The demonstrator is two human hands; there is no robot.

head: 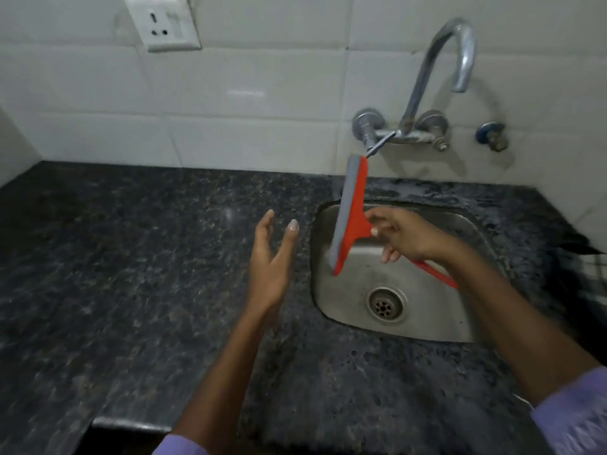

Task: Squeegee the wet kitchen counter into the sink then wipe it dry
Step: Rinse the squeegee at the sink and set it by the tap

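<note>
My right hand grips the handle of a red squeegee with a grey rubber blade. The blade stands nearly upright over the left side of the steel sink, lifted off the counter. My left hand hovers open above the dark speckled granite counter, just left of the sink, fingers spread and empty. The squeegee's red handle end pokes out below my right wrist. I see no cloth.
A curved chrome tap with two valves is mounted on the white tiled wall above the sink. A wall socket sits at upper left. The sink drain is open. The counter's front edge runs at lower left.
</note>
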